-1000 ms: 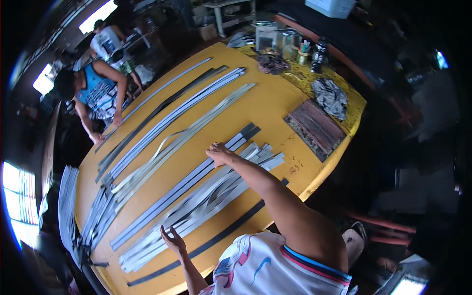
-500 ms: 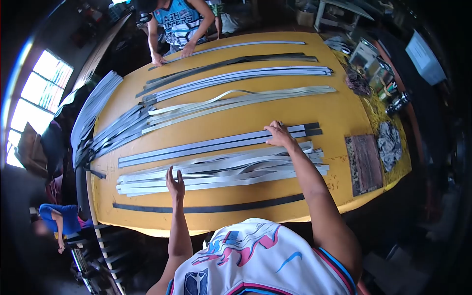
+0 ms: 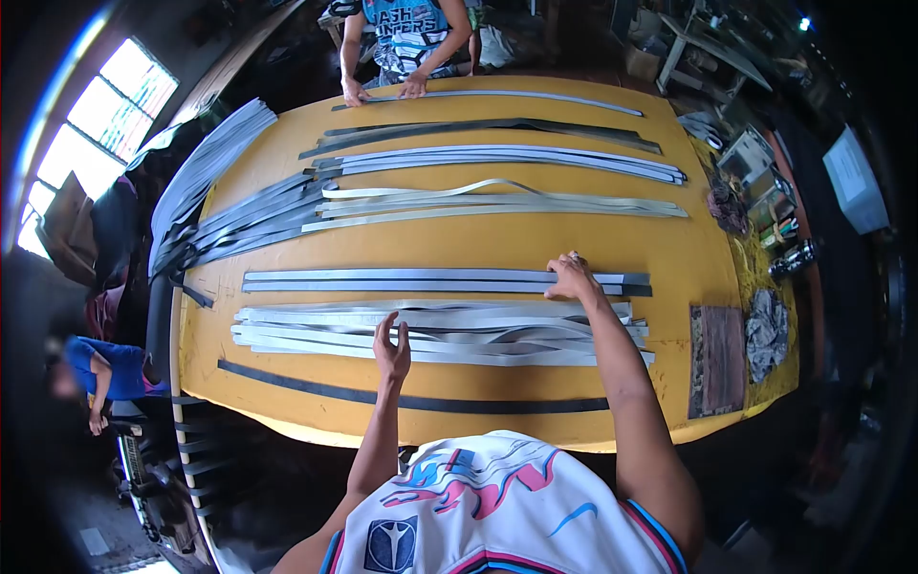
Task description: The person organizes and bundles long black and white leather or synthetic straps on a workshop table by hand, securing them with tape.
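My right hand [image 3: 574,278] lies over the right part of a pair of long light-grey strips with dark edges [image 3: 402,280], its thumb and fingers apart across their width. My left hand [image 3: 392,350] is raised in front of a loose pile of whitish strips [image 3: 306,330], overlapping it in this view, thumb and fingers apart with nothing between them. A single dark strip [image 3: 459,404] runs along the near side of the yellow table [image 3: 440,247], below the pile.
Farther back lie cream strips [image 3: 535,204], light strips [image 3: 516,157] and dark strips [image 3: 574,131]. A grey bundle [image 3: 206,172] drapes over the left side. Another person [image 3: 406,43] handles a thin strip [image 3: 535,94] at the far edge. A brown board [image 3: 717,362] and crumpled cloth [image 3: 768,335] lie right.
The view has turned, so the table appears shifted right. My left hand has moved slightly right along the whitish pile; my right hand stays at the same part of the light-grey strips.
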The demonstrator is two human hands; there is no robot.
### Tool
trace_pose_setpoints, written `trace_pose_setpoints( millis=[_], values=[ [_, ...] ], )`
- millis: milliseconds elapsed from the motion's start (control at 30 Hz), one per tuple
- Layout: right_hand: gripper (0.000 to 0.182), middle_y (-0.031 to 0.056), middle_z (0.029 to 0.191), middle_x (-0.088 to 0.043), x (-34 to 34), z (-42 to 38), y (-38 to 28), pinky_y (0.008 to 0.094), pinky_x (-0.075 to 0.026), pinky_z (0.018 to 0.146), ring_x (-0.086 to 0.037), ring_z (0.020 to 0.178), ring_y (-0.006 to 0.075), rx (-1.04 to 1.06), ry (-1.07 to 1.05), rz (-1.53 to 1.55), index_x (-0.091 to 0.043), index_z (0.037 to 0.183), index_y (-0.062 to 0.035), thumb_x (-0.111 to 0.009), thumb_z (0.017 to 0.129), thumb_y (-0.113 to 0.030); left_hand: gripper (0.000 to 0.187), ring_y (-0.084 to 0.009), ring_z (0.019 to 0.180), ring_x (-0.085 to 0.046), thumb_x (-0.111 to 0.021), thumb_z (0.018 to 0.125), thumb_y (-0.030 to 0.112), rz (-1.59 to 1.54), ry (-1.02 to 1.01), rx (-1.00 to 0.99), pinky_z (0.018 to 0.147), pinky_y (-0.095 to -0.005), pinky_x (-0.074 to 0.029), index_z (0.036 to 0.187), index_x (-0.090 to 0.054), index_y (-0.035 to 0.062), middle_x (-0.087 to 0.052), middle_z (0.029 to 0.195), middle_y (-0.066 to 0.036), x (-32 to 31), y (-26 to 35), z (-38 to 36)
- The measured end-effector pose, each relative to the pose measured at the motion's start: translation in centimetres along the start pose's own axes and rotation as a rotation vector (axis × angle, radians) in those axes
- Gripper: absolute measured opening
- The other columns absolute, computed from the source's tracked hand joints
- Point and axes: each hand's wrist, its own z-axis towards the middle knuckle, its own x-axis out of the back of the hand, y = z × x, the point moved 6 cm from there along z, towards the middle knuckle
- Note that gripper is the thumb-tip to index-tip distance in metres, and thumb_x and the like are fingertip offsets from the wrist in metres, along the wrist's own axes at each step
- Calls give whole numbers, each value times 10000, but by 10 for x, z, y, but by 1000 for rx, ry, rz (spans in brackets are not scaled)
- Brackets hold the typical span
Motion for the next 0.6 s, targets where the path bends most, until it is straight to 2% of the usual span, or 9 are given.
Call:
trace_pose_setpoints(
  millis=[67, 200, 400, 600],
  values=[
    [666, 158, 1241, -615, 6, 3, -4, 475, -419, 1052, -498, 1247, 366, 23, -17, -2, -681, 1168, -111, -880, 599, -396, 298, -272, 1097, -627, -641, 952, 170, -72, 22, 86, 954, -356, -465, 1215, -631, 29, -665, 1161, -137, 6, -1, -1],
    [692, 182, 1257, -630, 7, 8, -7, 454, -445, 1047, -535, 1239, 374, 73, -86, -1, -685, 1199, -64, -853, 605, -377, 300, -212, 1102, -628, -642, 964, 186, -135, 56, 144, 940, -369, -476, 1229, -629, 47, -668, 1183, -92, 16, -12, -8],
    [683, 221, 1244, -646, 5, 12, -2, 411, -484, 1013, -611, 1158, 363, 84, -100, 182, -673, 1180, 1, -819, 611, -346, 283, -182, 1089, -637, -618, 988, 197, -263, 14, 199, 910, -347, -502, 1230, -627, 49, -667, 1188, -77, 22, -20, -18],
    [677, 213, 1224, -655, 9, -3, -16, 400, -472, 1021, -597, 1179, 356, 122, -47, 156, -695, 1155, -18, -870, 592, -350, 253, -182, 998, -672, -633, 980, 184, -289, 23, 214, 795, -318, -547, 1190, -657, 43, -699, 1101, -90, 13, -12, -21]
  ],
)
